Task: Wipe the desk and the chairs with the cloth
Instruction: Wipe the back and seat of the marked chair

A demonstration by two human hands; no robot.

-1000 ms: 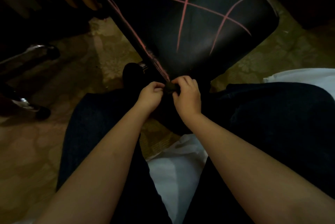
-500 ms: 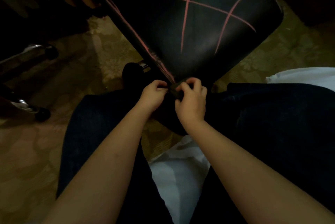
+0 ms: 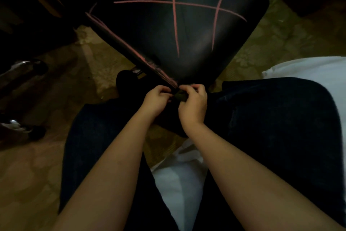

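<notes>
Two hands share one wad: the left hand [image 3: 156, 99] pinches its left end with curled fingers, the dark cloth [image 3: 181, 96] bunches between both sets of fingertips, and the right hand [image 3: 193, 104] grips its right end. The chalk-marked chair seat [image 3: 187, 43] lies straight ahead, its near corner just beyond the fingers.

Dim warm yellowish light lying over whole view. Forearms [image 3: 119, 156] and white fabric [image 3: 179, 184] catching most light. Black chair seat [image 3: 187, 39] giving faint sheen only. Top corners sinking into near-black. Floor [image 3: 37, 165] looking soft, grainy. Wide lens bending edges. Dark cloth [image 3: 180, 96] between left hand [image 3: 156, 99] and right hand [image 3: 194, 105] blurring into shadow. Chrome leg [image 3: 20, 64] glinting weakly at left.
</notes>
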